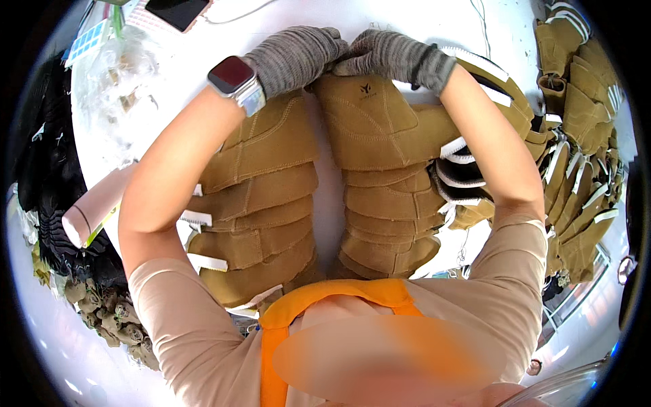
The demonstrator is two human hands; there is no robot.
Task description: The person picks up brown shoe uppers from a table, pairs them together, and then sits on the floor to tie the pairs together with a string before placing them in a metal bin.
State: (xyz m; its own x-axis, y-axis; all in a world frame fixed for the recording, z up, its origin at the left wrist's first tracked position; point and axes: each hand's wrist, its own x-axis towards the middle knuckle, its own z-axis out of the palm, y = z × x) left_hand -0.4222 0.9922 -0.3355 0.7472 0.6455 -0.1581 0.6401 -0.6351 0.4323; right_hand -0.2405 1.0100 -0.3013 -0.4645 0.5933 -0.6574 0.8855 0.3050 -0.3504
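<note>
Both hands wear grey striped knit gloves and meet at the far end of two overlapping rows of brown suede shoe uppers. My left hand (298, 57) is closed, its fingertips pressed against those of the other hand. My right hand (393, 61) is closed too, with fingers curled at the far edge of the top brown upper (366, 125) in the right row. Whatever lies between the fingertips is hidden. Under my left wrist, the left row of brown uppers (264, 146) overlaps toward my body. White edging shows on several pieces.
A white table (224, 44) carries a dark phone (178, 12) and clear plastic bags (122, 81). A pale pink cylinder (98, 203) lies by my left elbow. More brown uppers (583, 102) are heaped at the right; black pieces (54, 156) hang at the left.
</note>
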